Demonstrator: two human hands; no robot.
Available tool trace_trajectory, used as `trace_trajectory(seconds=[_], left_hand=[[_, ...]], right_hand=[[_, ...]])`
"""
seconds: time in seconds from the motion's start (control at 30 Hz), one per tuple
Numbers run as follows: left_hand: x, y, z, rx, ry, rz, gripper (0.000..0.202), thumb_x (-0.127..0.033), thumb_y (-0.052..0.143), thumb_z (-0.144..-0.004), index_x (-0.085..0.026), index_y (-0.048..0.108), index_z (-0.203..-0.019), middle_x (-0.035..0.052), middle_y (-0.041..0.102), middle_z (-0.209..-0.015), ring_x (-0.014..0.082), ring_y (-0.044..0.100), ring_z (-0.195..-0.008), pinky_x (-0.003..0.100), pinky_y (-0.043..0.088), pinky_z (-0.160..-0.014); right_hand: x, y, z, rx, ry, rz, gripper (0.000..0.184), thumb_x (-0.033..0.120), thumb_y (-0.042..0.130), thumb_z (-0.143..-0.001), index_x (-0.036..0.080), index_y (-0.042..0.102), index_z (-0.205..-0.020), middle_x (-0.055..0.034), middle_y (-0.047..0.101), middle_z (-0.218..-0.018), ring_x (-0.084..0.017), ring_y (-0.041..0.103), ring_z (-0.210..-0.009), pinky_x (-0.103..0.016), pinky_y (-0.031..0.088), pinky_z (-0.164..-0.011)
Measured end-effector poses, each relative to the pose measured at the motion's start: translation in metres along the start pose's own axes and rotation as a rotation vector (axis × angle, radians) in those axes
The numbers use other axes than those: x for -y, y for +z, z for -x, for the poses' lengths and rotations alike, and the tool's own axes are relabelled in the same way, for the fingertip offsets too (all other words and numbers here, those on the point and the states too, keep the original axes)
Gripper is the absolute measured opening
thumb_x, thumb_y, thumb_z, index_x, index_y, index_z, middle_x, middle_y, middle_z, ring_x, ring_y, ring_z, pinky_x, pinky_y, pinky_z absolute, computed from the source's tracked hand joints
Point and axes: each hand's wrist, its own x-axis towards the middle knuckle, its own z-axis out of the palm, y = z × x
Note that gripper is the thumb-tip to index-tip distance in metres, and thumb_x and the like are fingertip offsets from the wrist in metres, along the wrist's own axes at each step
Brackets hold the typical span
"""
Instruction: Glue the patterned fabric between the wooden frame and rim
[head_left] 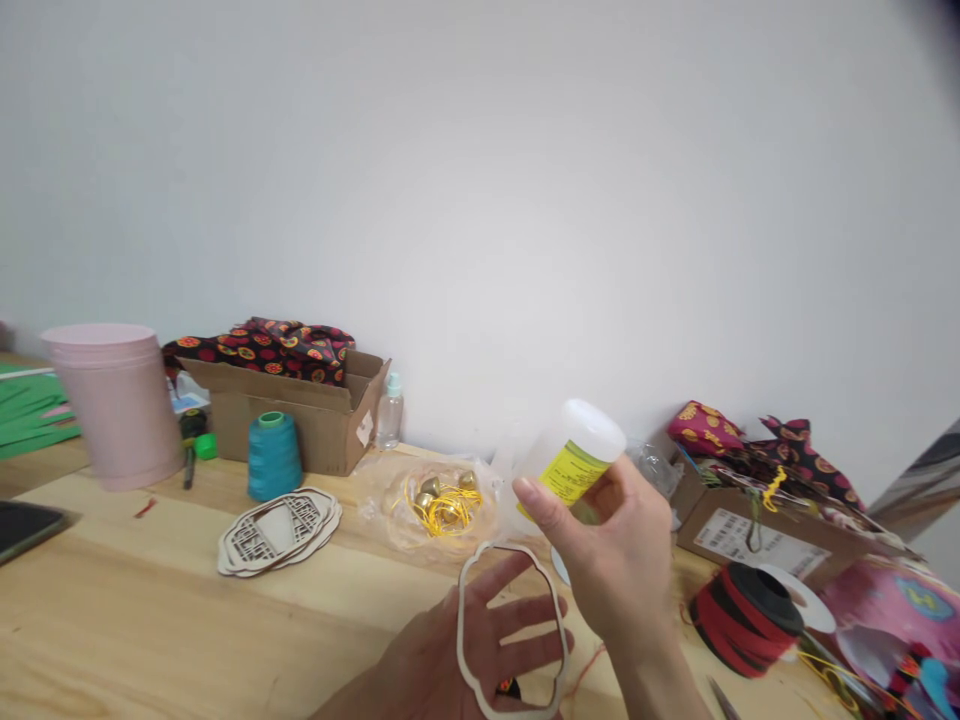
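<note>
My left hand (427, 650) is palm up with its fingers stretched out and spread. A thin wooden frame (461, 630) with a wavy outline rests on it, and my palm shows through the opening. A small black and red piece (509, 688) shows inside the frame near its bottom. My right hand (630, 550) is wrapped round a white plastic bottle (592, 428) with a yellow label. The bottle is tilted above the frame, apart from it, and its lower end is blurred.
Behind my hands lies a plastic bag of bells with yellow cords (450, 508). Further left are stacked wooden cutouts (277, 535), a teal thread cone (274, 458), a cardboard box (292, 425) and a pink bin (120, 410). At right are a red ribbon spool (739, 620) and another box (750, 535).
</note>
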Motion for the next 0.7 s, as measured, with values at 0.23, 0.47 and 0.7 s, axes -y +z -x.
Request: trace_trajectory(seconds=[0.23,0.47,0.7], left_hand=[[-0.0005,0.0003,0.0006,-0.002,-0.024,-0.042,0.055,-0.042,0.066,-0.067,-0.022,0.050,-0.116,0.0120,0.057,-0.115,0.0260,0.052,-0.105,0.043,0.043,-0.080],[-0.0031,0.0023,-0.0002,0.006,-0.045,-0.035,0.064,-0.045,0.069,-0.063,-0.023,0.048,-0.119,0.0109,0.058,-0.114,0.0244,0.052,-0.105,0.042,0.042,-0.081],[-0.0046,0.0027,-0.0016,0.018,-0.033,0.006,0.057,-0.047,0.066,-0.065,-0.023,0.053,-0.114,0.0098,0.062,-0.108,0.0216,0.056,-0.098,0.043,0.039,-0.083]], right_hand=[[0.0013,0.0014,0.0016,0.009,0.032,-0.066,0.020,0.025,0.070,-0.060,0.020,0.060,-0.076,-0.0003,0.068,-0.071,-0.017,0.063,-0.066,-0.029,0.050,-0.061],[-0.0011,0.0002,-0.0004,0.001,0.018,-0.088,0.020,0.025,0.070,-0.060,0.020,0.059,-0.075,0.0000,0.068,-0.069,-0.016,0.063,-0.064,-0.025,0.050,-0.057],[0.0010,0.0022,0.0042,-0.026,0.030,-0.111,0.022,0.027,0.071,-0.058,0.019,0.059,-0.075,-0.0005,0.068,-0.068,-0.017,0.063,-0.063,-0.027,0.051,-0.056]])
